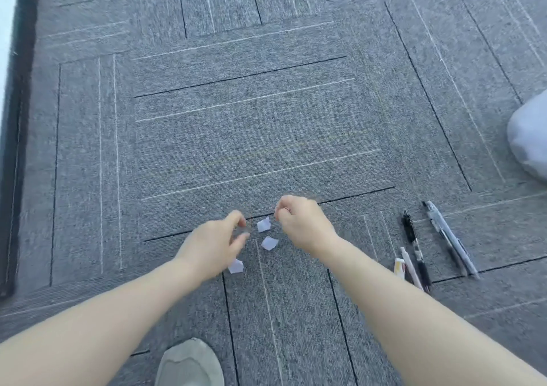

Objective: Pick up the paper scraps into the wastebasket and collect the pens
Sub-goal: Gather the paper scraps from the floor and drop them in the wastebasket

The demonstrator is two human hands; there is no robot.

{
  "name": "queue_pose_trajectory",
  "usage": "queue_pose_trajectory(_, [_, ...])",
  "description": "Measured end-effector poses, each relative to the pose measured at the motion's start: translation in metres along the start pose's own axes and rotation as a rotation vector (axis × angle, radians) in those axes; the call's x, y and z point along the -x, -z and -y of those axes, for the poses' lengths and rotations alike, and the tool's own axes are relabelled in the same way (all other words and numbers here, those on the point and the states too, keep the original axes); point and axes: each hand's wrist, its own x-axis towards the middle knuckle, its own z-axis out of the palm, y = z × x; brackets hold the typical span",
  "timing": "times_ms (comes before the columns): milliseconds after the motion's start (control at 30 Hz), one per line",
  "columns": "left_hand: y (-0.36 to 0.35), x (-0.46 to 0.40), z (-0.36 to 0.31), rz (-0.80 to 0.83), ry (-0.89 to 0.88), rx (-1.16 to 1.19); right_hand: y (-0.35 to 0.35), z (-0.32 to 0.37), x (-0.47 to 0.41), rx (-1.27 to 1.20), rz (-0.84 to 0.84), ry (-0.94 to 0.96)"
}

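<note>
Three white paper scraps lie on the grey carpet: one between my hands, one just below it, and one half under my left wrist. My left hand hovers left of the scraps, thumb and fingers curled but apart, holding nothing I can see. My right hand hangs to their right with its fingers curled in; no scrap shows in it. To the right lie a black pen, a clear pen and a white pen. The white-lined wastebasket shows at the right edge.
A small white and yellow object lies beside the white pen. My shoe is at the bottom centre. A dark baseboard runs along the left edge. Grey carpet tiles stretch ahead.
</note>
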Motion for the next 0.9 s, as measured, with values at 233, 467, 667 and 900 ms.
queue_pose_trajectory(233, [-0.029, 0.034, 0.016, 0.065, -0.097, -0.295, -0.027, 0.005, 0.005, 0.507, 0.069, 0.138])
queue_pose_trajectory(467, [-0.031, 0.030, 0.022, -0.016, -0.239, -0.343, -0.025, 0.012, 0.005, 0.346, 0.096, 0.078])
queue_pose_trajectory(667, [-0.030, 0.015, 0.014, -0.098, -0.130, -0.054, -0.029, 0.002, 0.031, 0.478, 0.216, 0.163])
queue_pose_trajectory(900, [-0.020, 0.009, 0.014, -0.173, -0.025, 0.062, -0.045, 0.000, 0.025, 0.738, 0.176, 0.235])
